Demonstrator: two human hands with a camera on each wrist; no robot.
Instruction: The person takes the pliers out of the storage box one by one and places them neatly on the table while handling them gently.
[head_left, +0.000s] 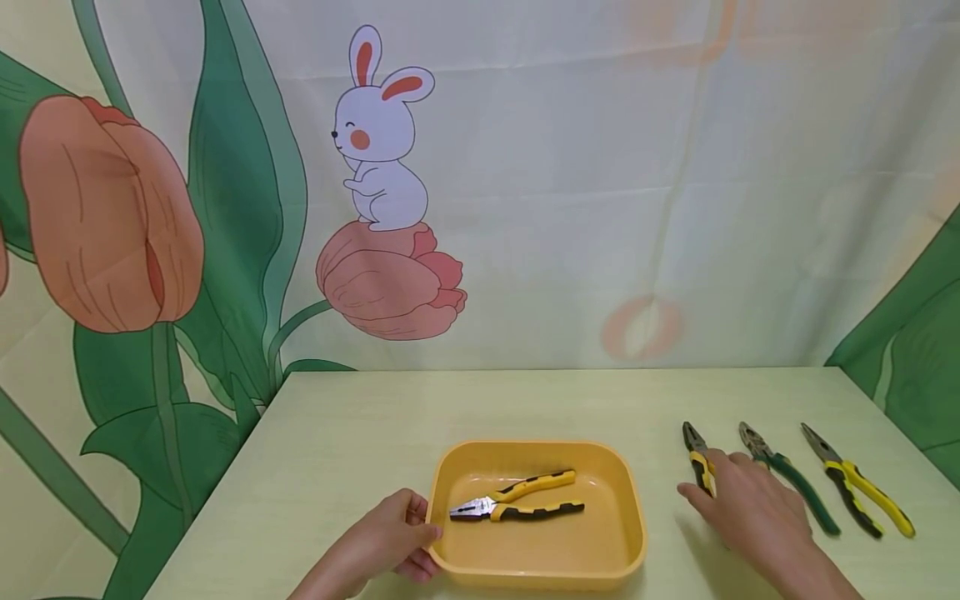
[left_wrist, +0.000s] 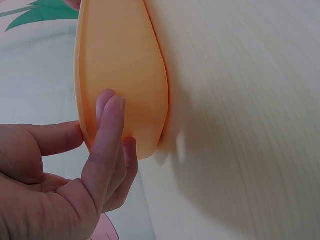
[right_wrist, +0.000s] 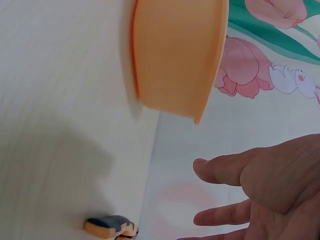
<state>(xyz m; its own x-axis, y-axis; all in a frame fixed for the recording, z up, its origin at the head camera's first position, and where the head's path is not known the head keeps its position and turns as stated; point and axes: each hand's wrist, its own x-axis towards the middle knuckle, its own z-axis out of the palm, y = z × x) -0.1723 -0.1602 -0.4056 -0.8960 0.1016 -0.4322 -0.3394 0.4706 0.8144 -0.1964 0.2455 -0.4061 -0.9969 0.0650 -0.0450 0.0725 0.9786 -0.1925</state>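
Note:
My left hand [head_left: 386, 533] holds the left side of a yellow plastic tray [head_left: 540, 575], thumb at its rim and fingers against the outer wall [left_wrist: 125, 60]. Inside the tray lies a pair of combination pliers [head_left: 491, 507] with yellow-and-black handles, jaws pointing left. To the tray's right, my right hand [head_left: 761, 508] hovers over a second pair of yellow-and-black pliers [head_left: 697, 450], partly covering its handles. The right wrist view shows that hand [right_wrist: 280, 180] with thumb and fingers spread, nothing between them, and the pliers' handle ends [right_wrist: 107, 227] low in the picture.
Green-handled pliers [head_left: 806, 493] lie just right of my right hand, their upper handle partly covered by it. Farther right are long-nose pliers [head_left: 847, 477] with yellow-and-black handles. A printed cloth [head_left: 525, 208] with a rabbit and tulips hangs behind the pale table [head_left: 360, 417].

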